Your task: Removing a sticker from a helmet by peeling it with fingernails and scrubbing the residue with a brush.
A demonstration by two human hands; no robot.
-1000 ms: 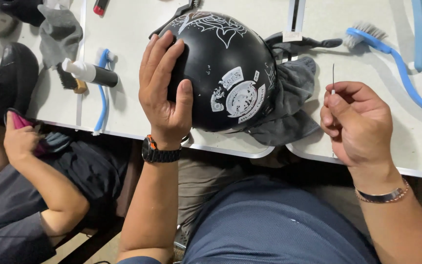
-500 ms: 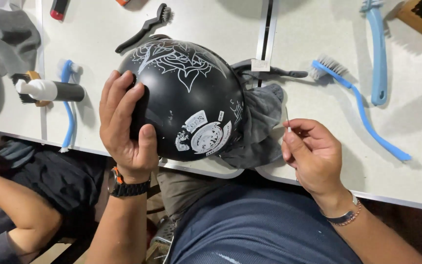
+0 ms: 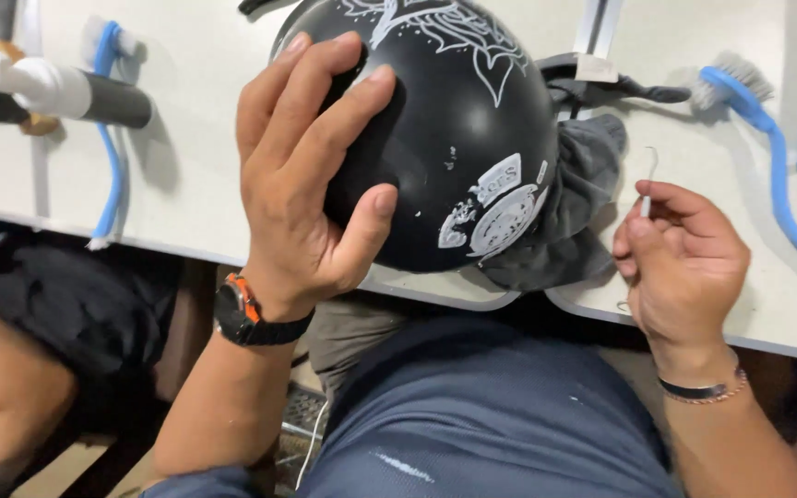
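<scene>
A glossy black helmet [image 3: 458, 120] with white line art and round stickers rests on a grey cloth [image 3: 569, 226] at the front edge of a white table [image 3: 196, 138]. My left hand [image 3: 311, 171] is spread over the helmet's left side, fingers pressed on the shell; a dark watch sits on that wrist. My right hand [image 3: 684, 258] is closed on a thin metal hook pick [image 3: 649, 175], whose hooked tip points up just right of the cloth. A thin bracelet circles the right wrist.
Blue long-handled brushes lie on the table: one [image 3: 767, 157] at right, another [image 3: 108, 138] at left. A white and black tube-shaped tool [image 3: 62, 88] lies at far left. Black helmet straps [image 3: 615, 88] trail behind. Another person's arm [image 3: 2, 387] is at lower left.
The view has closed in on the helmet. My left hand has slid higher over the shell. My right hand with the pick has stayed just right of the cloth.
</scene>
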